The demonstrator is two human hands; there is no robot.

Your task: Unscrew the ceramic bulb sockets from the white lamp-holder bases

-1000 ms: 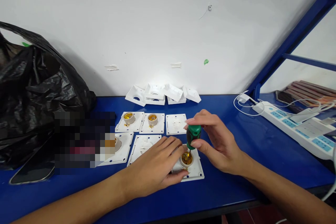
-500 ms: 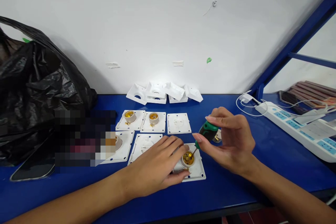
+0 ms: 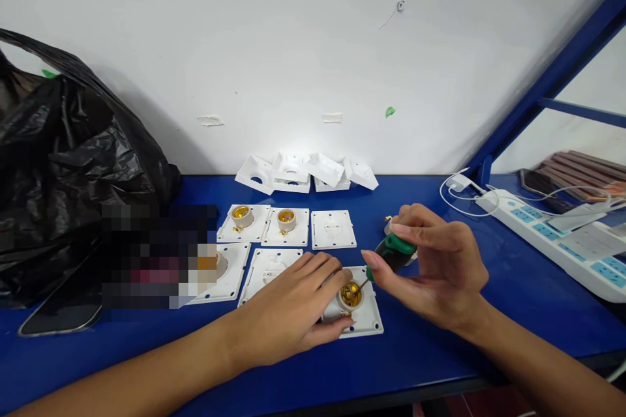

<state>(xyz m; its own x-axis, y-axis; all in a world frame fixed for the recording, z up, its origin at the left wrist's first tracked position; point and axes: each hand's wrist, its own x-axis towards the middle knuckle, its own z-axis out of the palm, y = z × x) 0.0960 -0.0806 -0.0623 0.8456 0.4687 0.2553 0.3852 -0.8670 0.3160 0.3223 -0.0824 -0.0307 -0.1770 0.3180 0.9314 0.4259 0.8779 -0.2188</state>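
Note:
In my right hand (image 3: 433, 267) is a green and black screwdriver (image 3: 395, 251), pinched by the handle and tilted, its thin shaft reaching into a lamp holder (image 3: 351, 295). That round holder, brass-coloured inside, sits on a white square base plate (image 3: 369, 316). My left hand (image 3: 303, 309) grips the holder from the left, thumb in front and fingers behind, covering part of the plate. Behind are two plates with lamp holders, one of them here (image 3: 286, 219), and a bare plate (image 3: 333, 230). Another lamp holder (image 3: 388, 225) is mostly hidden behind my right hand.
White square covers (image 3: 293, 169) are piled against the wall. A black plastic bag (image 3: 73, 163) and a phone (image 3: 61, 306) are at the left, beside a blurred-out patch. A white power strip (image 3: 552, 234) with cables runs along the right, near the blue frame (image 3: 552, 58).
My right hand and the screwdriver handle have shifted slightly right, and the handle leans lower. The tip stays in the lamp holder. My left hand has not visibly moved.

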